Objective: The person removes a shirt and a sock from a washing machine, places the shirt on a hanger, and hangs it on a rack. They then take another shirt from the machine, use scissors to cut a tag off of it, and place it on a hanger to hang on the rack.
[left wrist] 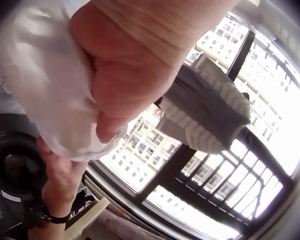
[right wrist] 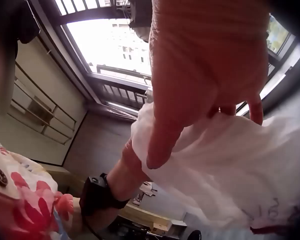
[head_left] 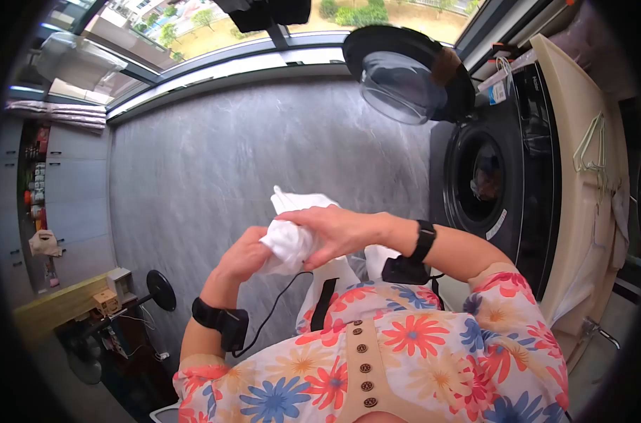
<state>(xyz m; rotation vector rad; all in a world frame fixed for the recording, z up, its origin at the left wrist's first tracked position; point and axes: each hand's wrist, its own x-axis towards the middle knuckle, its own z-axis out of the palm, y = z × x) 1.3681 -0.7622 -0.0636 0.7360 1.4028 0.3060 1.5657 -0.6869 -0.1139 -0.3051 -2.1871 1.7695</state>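
A white cloth garment (head_left: 290, 243) is bunched between my two hands in front of my body, part of it spreading out beyond them. My left hand (head_left: 241, 254) grips its near left side. From the right, my right hand (head_left: 345, 229) holds the bundle, fingers over the top and thumb below. In the left wrist view the white cloth (left wrist: 45, 75) hangs in folds under the left hand (left wrist: 135, 65). Dark printed marks show low on the cloth (right wrist: 215, 165) in the right wrist view, where the right thumb presses against it.
To the right stands a black front-loading washing machine (head_left: 539, 183), its round door (head_left: 412, 77) swung wide and some laundry (head_left: 485, 180) inside the drum. Grey floor (head_left: 193, 155) stretches ahead to the windows. Cabinets (head_left: 77, 190) and a wooden shelf (head_left: 66, 299) line the left.
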